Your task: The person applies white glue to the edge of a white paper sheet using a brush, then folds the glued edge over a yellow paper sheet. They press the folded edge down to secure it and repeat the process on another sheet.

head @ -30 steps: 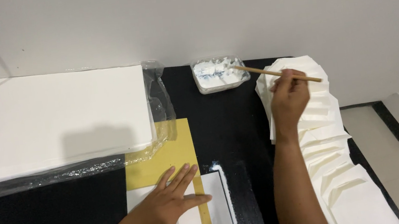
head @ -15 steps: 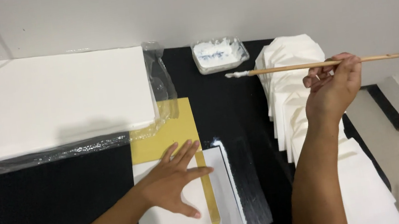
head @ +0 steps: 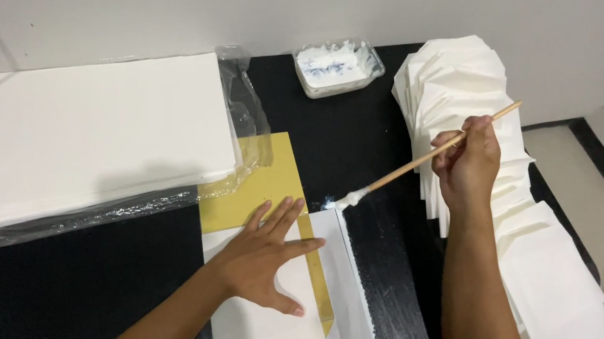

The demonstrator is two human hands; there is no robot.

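Beyond your fingertips at far left lies the paper stack (head: 98, 130) on plastic wrap. Your left hand (head: 263, 256) presses flat, fingers spread, on a white sheet (head: 262, 338) over the yellow board (head: 258, 187). Your right hand (head: 469, 167) is closed around the brush (head: 425, 161), its white tip touching the sheet's edge just past your left fingertips. The paste tray (head: 339, 67) sits farther away; folded papers (head: 507, 189) lie under your right hand.

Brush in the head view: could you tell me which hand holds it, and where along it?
The right hand holds the brush on its wooden handle, toward the bare end, far from the white tip.
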